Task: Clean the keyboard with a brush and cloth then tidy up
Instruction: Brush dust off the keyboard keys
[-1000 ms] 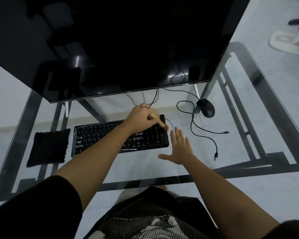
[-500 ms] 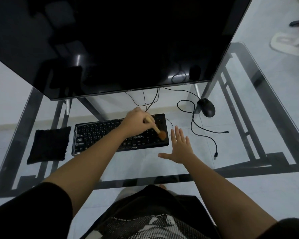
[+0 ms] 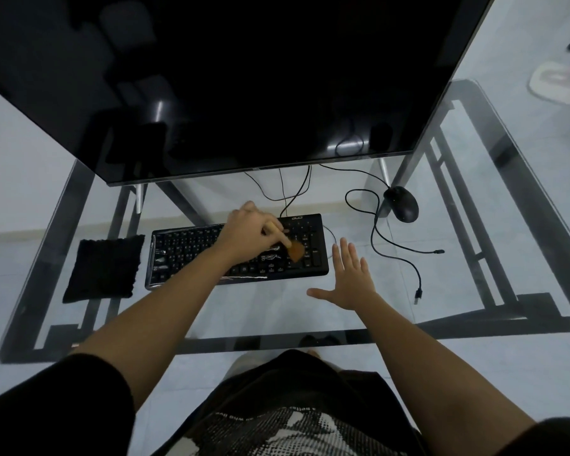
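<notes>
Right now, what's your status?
Left hand gripping brush on keyboard. Right hand open on glass desk. Cloth unused. No obstruction.

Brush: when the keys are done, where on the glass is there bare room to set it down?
Bare glass runs along the near edge in front of the keyboard, between the cloth and the flat right hand. The far right corner beyond the mouse is free too. Crowded: right of the keyboard, where cables loop. The left hand holds the brush.
</notes>
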